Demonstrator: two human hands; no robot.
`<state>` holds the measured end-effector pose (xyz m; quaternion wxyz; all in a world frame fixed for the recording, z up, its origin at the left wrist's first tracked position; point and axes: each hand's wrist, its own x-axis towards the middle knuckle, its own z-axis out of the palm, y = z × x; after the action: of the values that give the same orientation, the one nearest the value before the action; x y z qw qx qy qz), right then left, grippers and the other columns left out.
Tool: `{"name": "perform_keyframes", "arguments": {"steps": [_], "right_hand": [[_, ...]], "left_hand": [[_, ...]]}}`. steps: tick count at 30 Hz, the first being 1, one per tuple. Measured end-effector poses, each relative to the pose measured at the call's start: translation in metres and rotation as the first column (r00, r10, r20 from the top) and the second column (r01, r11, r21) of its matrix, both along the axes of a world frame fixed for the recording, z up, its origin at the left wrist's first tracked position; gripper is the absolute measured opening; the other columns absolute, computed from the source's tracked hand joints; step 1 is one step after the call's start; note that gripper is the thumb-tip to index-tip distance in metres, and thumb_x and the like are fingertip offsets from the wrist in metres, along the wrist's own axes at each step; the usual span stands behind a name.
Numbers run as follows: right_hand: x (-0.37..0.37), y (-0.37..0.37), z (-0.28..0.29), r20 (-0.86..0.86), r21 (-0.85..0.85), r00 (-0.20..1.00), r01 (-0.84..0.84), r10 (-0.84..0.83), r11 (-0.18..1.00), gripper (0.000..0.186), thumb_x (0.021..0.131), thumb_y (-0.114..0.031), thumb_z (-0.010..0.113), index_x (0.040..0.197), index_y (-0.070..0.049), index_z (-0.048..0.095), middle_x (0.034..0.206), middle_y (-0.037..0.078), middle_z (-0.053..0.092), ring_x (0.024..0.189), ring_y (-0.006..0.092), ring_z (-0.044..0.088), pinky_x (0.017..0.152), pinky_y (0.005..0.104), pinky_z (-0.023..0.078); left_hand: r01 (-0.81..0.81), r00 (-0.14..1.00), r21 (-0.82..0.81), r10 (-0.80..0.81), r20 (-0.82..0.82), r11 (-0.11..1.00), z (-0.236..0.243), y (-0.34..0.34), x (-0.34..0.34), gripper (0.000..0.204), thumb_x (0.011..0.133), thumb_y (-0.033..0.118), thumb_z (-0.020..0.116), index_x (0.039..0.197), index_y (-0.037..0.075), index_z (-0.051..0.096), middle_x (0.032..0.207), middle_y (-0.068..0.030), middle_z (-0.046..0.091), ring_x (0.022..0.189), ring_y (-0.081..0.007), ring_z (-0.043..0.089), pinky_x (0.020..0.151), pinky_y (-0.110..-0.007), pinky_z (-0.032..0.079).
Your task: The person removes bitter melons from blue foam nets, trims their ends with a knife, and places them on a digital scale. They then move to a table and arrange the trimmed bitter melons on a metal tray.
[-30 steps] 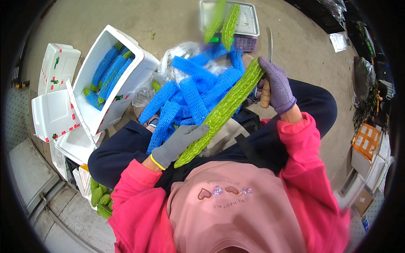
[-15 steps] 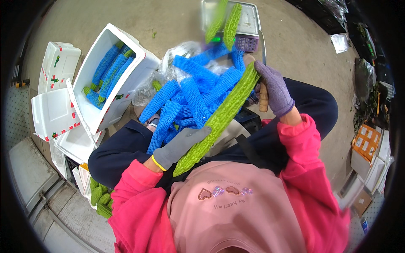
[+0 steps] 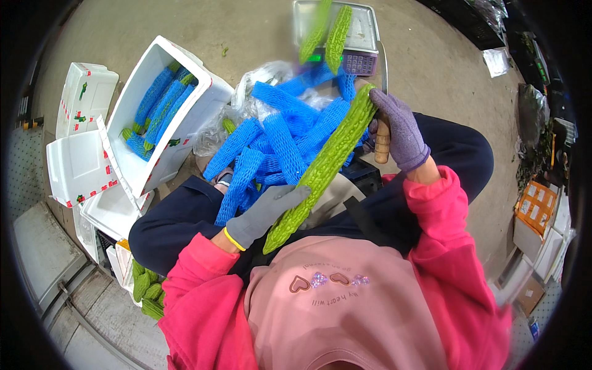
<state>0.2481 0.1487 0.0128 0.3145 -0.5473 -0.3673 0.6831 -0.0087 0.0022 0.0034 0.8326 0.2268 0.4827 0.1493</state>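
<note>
A long, bumpy green bitter melon (image 3: 320, 172) slants across my lap, its lower end near my shirt. My left hand (image 3: 266, 211), in a grey glove, is closed on the lower part of it. The purple-gloved right hand (image 3: 401, 126) grips the upper end, fingers partly hidden. A wooden handle (image 3: 382, 143) sticks out below that hand's fingers; what it belongs to cannot be seen. Just beyond the melon lies a heap of blue foam net sleeves (image 3: 285, 148), some seemingly filled.
A white foam box (image 3: 206, 102) at left holds several melons in blue nets. Ahead, a scale (image 3: 361, 43) carries two bitter melons (image 3: 338, 40), one blurred. Clear plastic bags (image 3: 213, 132) lie beside the heap. More green melons (image 3: 148, 290) sit low at left. Cartons (image 3: 533, 206) stand at right.
The melon has shifted slightly, its lower end moving up and right, its upper end a little left. Both hands keep their hold and have barely moved.
</note>
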Motion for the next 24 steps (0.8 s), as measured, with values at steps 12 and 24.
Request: {"name": "perform_keyframes", "arguments": {"steps": [12,24], "right_hand": [[-0.005,-0.003,0.0,0.009,-0.007,0.998,-0.065,0.065,0.998,0.035,0.095,-0.041,0.062,0.101,-0.007,0.063,0.079,0.003,0.06,0.061,0.0104,0.055,0.055,0.0234,0.046],[-0.015,-0.012,-0.002,-0.002,-0.094,0.986,-0.169,0.169,0.981,0.035,0.095,-0.038,0.062,0.108,-0.006,0.061,0.077,0.002,0.058,0.057,0.0083,0.053,0.051,0.0223,0.044]], "left_hand": [[-0.067,0.997,-0.016,0.068,0.041,0.998,0.0,0.001,0.003,0.049,0.101,0.039,0.047,0.122,-0.003,0.058,0.098,-0.0116,0.069,0.086,-0.0142,0.063,0.078,-0.028,0.05],[-0.105,0.994,-0.052,0.107,0.024,0.993,0.001,0.003,0.007,0.054,0.096,0.049,0.055,0.108,-0.002,0.064,0.089,-0.0072,0.067,0.075,-0.0108,0.061,0.066,-0.025,0.047]]}}
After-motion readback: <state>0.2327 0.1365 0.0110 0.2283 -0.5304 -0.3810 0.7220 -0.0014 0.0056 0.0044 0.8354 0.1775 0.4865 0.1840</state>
